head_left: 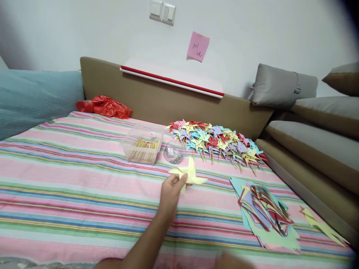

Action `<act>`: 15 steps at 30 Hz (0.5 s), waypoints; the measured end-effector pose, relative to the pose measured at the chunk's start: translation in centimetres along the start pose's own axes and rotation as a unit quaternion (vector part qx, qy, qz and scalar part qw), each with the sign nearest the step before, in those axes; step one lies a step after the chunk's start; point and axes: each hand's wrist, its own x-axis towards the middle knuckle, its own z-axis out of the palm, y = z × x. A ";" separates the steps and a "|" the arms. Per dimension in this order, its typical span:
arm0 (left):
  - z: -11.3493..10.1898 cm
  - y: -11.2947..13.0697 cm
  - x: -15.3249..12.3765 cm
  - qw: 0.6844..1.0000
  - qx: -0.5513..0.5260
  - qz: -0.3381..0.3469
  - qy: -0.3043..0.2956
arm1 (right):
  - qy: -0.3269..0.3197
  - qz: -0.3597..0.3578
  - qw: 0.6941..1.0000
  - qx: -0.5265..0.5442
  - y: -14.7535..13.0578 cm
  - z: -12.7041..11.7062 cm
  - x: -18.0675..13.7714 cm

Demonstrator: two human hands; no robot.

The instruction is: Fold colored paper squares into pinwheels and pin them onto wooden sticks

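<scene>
My left hand [170, 191] reaches forward over the striped bedsheet [70, 175] and pinches a pale yellow folded paper pinwheel [190, 172] by its lower edge. Just beyond it stand a small clear round dish of metal pins [174, 154] and a clear plastic box of wooden sticks [143, 148]. A heap of finished coloured pinwheels on sticks [218, 142] lies behind to the right. A blurred shape at the bottom edge looks like my right hand [232, 260]; its fingers cannot be made out.
A stack of cut coloured paper sheets [266, 215] lies at the right, with a yellow scrap [322, 226] near the bed's edge. A red plastic bag [103, 106] rests by the brown headboard [157, 97]. Sofa cushions [314, 145] border the right side.
</scene>
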 end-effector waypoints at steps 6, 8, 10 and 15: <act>-2.9 4.6 2.1 0.991 -0.106 0.079 0.025 | 0.009 0.192 0.978 -0.084 11.8 -0.7 14.3; -3.6 5.6 2.6 0.984 -0.140 0.105 0.039 | -0.030 0.184 0.979 -0.085 14.6 0.3 19.6; -3.9 6.1 3.1 0.977 -0.159 0.128 0.060 | -0.096 0.170 0.977 -0.087 16.3 1.9 23.6; -3.9 6.0 3.8 0.972 -0.177 0.133 0.081 | -0.236 0.190 0.943 -0.137 17.7 5.5 28.4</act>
